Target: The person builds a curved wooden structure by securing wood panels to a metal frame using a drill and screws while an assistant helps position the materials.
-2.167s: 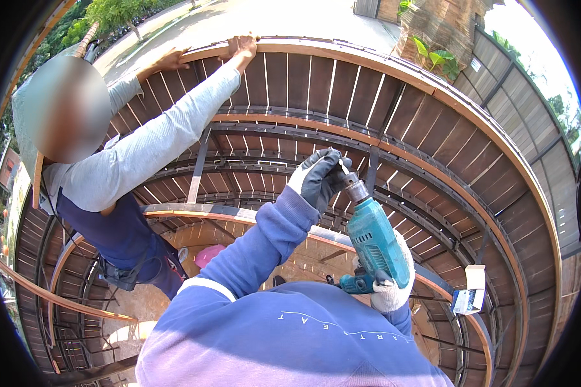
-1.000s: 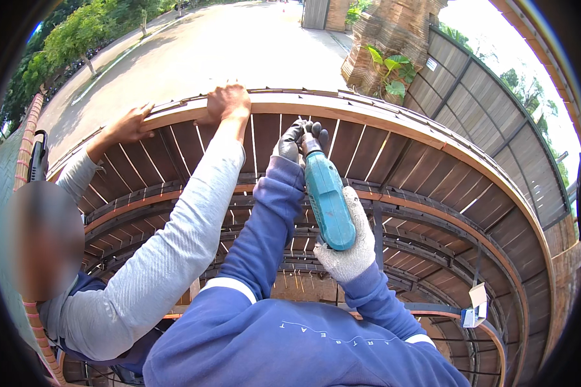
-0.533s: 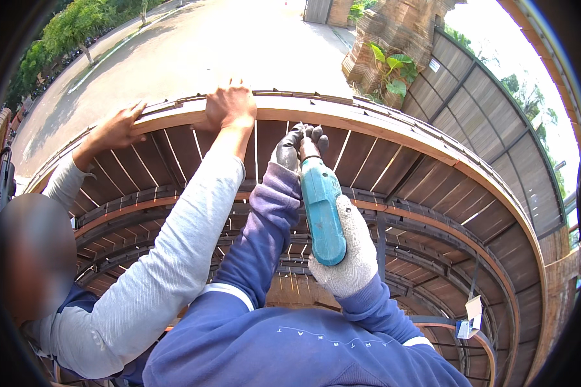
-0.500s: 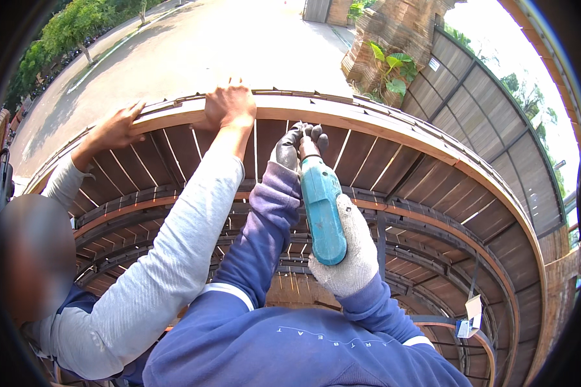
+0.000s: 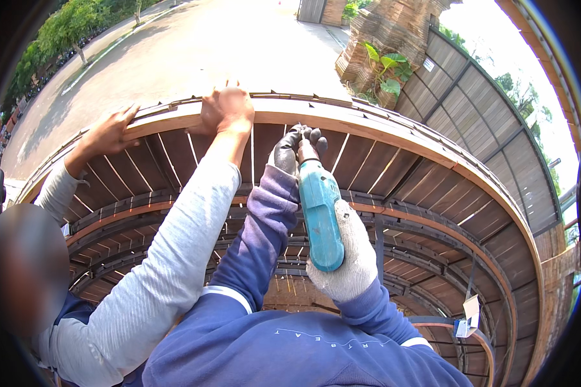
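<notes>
At ten and eleven o'clock, the timber rail [image 5: 271, 113] is clasped by a co-worker's bare hands [image 5: 228, 111]. At twelve, the dark-gloved left hand [image 5: 286, 152] is curled at the chuck [image 5: 306, 153] of the teal electric drill [image 5: 321, 222]; whether anything is pinched cannot be told. Near centre, the drill is grasped by the white-gloved right hand [image 5: 353, 257], at five. A carton [image 5: 469, 317] is seen at four

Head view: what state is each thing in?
Drill: aimed toward the wooden rail; running or not, unclear.
Right grip: closed on the drill.
Left grip: curled at the drill's front; exact hold hidden.
Wooden rail: co-worker's hands resting on it.
Small box: flap open.
</notes>
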`<state>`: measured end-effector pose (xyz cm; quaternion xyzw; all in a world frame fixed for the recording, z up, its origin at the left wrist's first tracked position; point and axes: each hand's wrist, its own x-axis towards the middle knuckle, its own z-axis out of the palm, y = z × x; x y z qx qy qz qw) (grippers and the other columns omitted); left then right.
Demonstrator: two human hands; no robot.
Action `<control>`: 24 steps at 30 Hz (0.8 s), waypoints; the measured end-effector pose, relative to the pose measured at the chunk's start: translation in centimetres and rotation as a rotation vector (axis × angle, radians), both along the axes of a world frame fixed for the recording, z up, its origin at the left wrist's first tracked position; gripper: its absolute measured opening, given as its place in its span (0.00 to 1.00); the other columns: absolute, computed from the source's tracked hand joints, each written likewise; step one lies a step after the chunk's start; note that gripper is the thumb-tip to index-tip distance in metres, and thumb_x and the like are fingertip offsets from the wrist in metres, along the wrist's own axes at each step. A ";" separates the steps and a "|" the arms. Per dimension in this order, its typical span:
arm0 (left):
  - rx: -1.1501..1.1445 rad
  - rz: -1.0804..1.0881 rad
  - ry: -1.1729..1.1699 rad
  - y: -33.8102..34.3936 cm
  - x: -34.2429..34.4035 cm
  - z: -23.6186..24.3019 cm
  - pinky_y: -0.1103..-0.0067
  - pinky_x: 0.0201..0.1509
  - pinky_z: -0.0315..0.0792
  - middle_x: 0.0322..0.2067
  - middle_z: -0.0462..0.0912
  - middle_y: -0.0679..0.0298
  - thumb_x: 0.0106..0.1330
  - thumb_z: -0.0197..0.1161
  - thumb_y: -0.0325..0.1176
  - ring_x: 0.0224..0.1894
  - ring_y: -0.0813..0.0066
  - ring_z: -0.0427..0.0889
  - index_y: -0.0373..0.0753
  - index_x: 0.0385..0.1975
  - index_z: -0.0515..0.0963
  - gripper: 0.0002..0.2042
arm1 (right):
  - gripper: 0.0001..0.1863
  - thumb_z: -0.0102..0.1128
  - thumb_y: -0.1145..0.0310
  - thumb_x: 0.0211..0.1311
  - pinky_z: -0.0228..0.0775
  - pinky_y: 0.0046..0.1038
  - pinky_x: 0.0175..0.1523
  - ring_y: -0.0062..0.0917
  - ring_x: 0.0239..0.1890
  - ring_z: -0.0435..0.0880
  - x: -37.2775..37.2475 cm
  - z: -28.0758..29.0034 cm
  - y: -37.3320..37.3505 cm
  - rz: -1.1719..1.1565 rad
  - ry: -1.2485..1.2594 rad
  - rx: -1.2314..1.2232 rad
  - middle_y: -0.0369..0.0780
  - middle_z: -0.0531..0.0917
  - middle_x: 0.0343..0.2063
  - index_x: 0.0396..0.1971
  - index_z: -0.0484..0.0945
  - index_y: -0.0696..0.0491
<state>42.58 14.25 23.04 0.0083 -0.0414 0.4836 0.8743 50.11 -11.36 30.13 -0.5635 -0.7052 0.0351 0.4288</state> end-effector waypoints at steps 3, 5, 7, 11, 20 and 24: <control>0.005 -0.041 -0.011 0.4 0.6 -0.5 0.61 0.50 0.88 0.37 0.81 0.57 0.78 0.52 0.27 0.40 0.63 0.88 0.33 0.44 0.73 0.05 | 0.51 0.78 0.73 0.41 0.68 0.39 0.72 0.47 0.68 0.77 0.0 -0.2 0.0 -0.023 -0.008 -0.025 0.55 0.75 0.65 0.71 0.66 0.63; 0.033 -0.030 -0.010 0.6 -0.4 -0.5 0.61 0.50 0.88 0.36 0.81 0.57 0.78 0.53 0.27 0.40 0.63 0.88 0.34 0.44 0.73 0.05 | 0.51 0.78 0.73 0.41 0.68 0.39 0.72 0.47 0.67 0.77 -0.4 -0.1 0.1 0.004 0.011 -0.019 0.55 0.75 0.65 0.71 0.65 0.63; 0.009 -0.028 -0.004 0.5 -0.3 -0.2 0.60 0.51 0.87 0.36 0.81 0.57 0.79 0.54 0.29 0.39 0.63 0.88 0.34 0.44 0.73 0.05 | 0.52 0.78 0.73 0.42 0.68 0.39 0.72 0.46 0.67 0.77 -0.6 -0.1 0.1 -0.005 0.018 -0.031 0.54 0.75 0.65 0.72 0.64 0.63; 0.075 -0.103 -0.069 0.5 -1.0 -0.3 0.57 0.53 0.86 0.38 0.83 0.54 0.80 0.54 0.36 0.43 0.59 0.88 0.34 0.46 0.74 0.10 | 0.53 0.78 0.73 0.43 0.69 0.38 0.72 0.43 0.67 0.78 -1.0 0.3 0.1 -0.014 0.015 -0.074 0.53 0.75 0.65 0.73 0.61 0.62; 0.224 -0.245 0.167 -11.4 -2.9 2.0 0.52 0.62 0.80 0.53 0.82 0.45 0.66 0.72 0.52 0.59 0.46 0.82 0.38 0.64 0.69 0.34 | 0.49 0.78 0.68 0.46 0.69 0.42 0.70 0.51 0.63 0.79 -1.2 -1.6 0.7 -0.011 0.140 -0.175 0.55 0.76 0.61 0.69 0.65 0.64; 0.171 -0.279 -0.065 -11.1 -2.0 1.1 0.56 0.58 0.81 0.46 0.81 0.52 0.63 0.72 0.45 0.50 0.53 0.84 0.37 0.61 0.69 0.31 | 0.50 0.80 0.64 0.47 0.70 0.43 0.69 0.47 0.63 0.77 -1.7 -1.4 1.1 -0.005 0.145 -0.261 0.53 0.75 0.60 0.70 0.63 0.61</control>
